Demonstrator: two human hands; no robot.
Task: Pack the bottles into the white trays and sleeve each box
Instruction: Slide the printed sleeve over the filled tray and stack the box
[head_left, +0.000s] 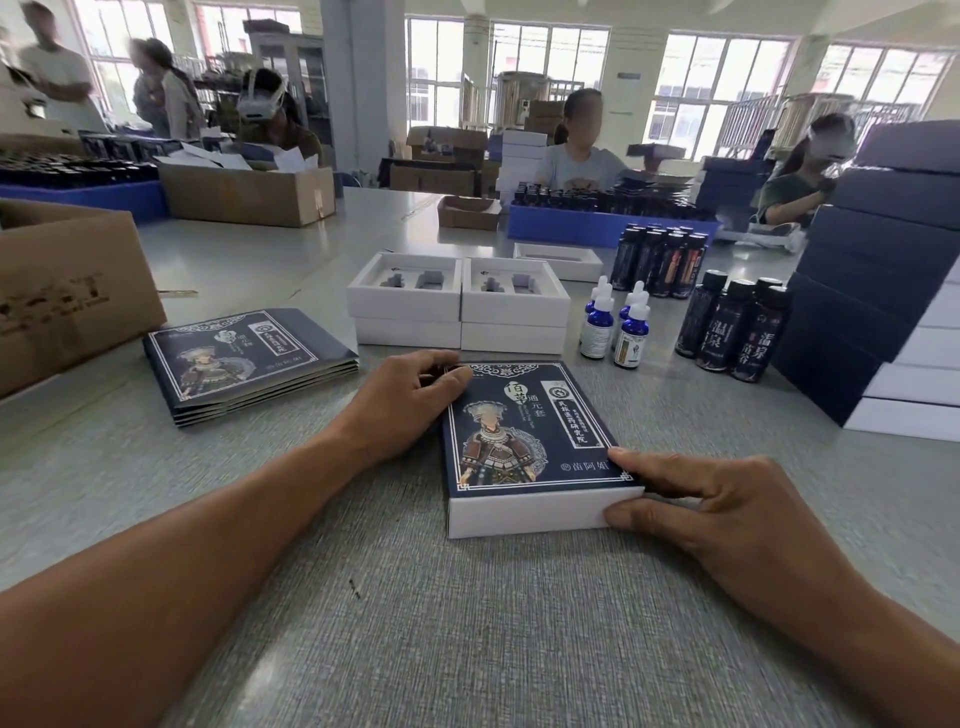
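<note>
Your two hands hold one box (524, 514) flat on the grey worktop (467, 649), directly in front of you. Its dark printed sleeve (524, 431) covers most of the box; the white near end shows.

Your left hand (400, 405) grips the far left corner of the sleeve with curled fingers. Your right hand (727, 504) pinches the near right corner, with fingers on the top edge and on the white end face.

Beyond the box stand open white trays (457, 291). To their right stand blue dropper bottles (613, 327) and dark bottles (732, 327). Flat sleeves (249, 358) lie stacked at the left.
</note>
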